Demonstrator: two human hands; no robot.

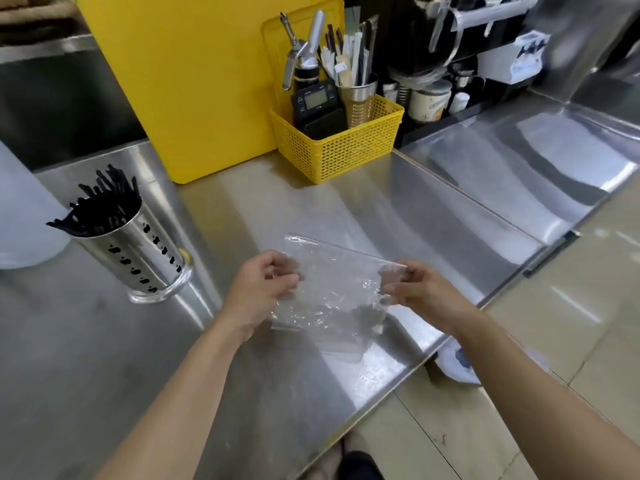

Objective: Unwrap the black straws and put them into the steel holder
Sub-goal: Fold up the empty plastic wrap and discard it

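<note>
A bunch of black straws (100, 206) stands in the perforated steel holder (138, 258) at the left of the steel counter. A clear plastic wrapper (332, 285), with no straws visible in it, is stretched between my two hands above the counter's front part. My left hand (263, 289) pinches its left edge. My right hand (419, 292) pinches its right edge. Both hands are well to the right of the holder.
A yellow basket (346, 150) with a timer, a second steel cup of utensils and a whipper stands at the back, against a yellow board (194, 84). A white container (24, 216) sits at the far left. The counter edge (408, 368) runs diagonally at the right, over the floor.
</note>
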